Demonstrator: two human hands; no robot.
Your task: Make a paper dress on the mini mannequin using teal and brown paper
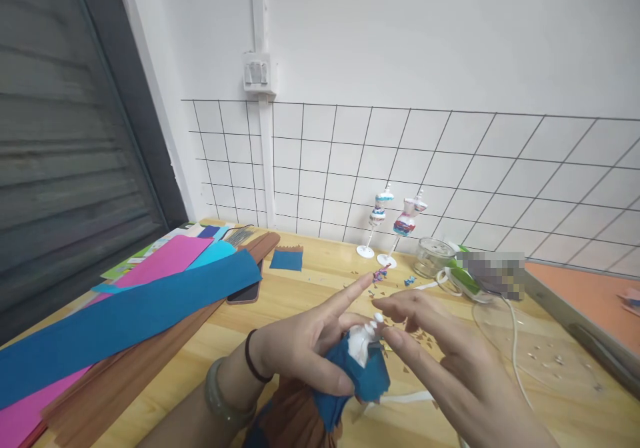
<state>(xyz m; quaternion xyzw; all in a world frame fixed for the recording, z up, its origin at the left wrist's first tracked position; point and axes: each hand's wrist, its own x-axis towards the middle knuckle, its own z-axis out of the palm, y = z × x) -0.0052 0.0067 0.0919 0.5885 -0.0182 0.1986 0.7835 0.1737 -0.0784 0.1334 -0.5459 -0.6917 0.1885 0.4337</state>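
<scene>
A: What was being worked on?

B: A miniature dress form (359,346) — smooth, white, knobbed at the neck — wrapped in crinkled blue crepe paper (376,373) above a gathered brown skirt (287,418).

A: Where was it, and which way did it point?

B: In the left hand (310,351), over the near part of the wooden table (287,295). Its long axis slanted, neck up and to the right, skirt down to the left.

A: And the fingers?

B: The left thumb pressed the blue paper, its index finger stretched outward. The right hand (445,355) had thumb and index apart beside the neck — I couldn't tell whether they touched it.

A: Farther out?

B: Small brown scraps (425,337), a round glass jar (434,259), two slender-stemmed display forms (405,226), and a long, flat blue strip (125,328) at left.
</scene>
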